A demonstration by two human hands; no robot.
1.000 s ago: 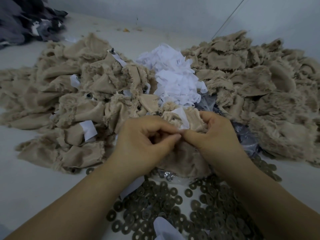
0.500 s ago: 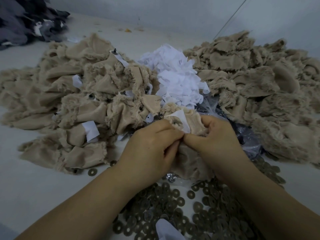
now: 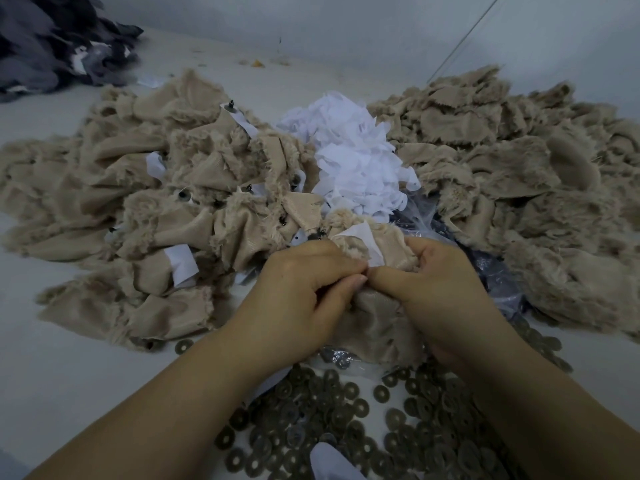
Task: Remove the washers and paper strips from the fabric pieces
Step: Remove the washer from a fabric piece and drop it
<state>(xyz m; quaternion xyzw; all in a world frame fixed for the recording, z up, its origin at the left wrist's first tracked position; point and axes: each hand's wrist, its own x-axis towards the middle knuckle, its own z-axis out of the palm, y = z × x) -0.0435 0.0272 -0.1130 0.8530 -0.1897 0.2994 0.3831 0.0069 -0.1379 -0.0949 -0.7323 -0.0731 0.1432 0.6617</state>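
Observation:
Both hands meet at the centre over one beige fuzzy fabric piece (image 3: 375,323). My left hand (image 3: 298,289) pinches it with curled fingers; my right hand (image 3: 440,282) grips its right side, thumb pointing left to touch the left fingertips. A white paper strip (image 3: 360,239) sticks up from this piece just above my fingers. What lies between the fingertips is hidden. Loose dark washers (image 3: 346,420) cover the surface below my wrists.
A heap of beige fabric pieces with paper strips (image 3: 138,209) lies left, another beige heap (image 3: 519,168) lies right. A white paper-strip pile (image 3: 353,157) sits behind. A clear plastic bag (image 3: 491,271) lies under the right hand. Dark grey fabric (image 3: 52,43) fills the far left corner.
Both hands have stayed pinched together on the same fabric piece, shifting slightly away from me; the paper strip now stands more exposed above the fingers.

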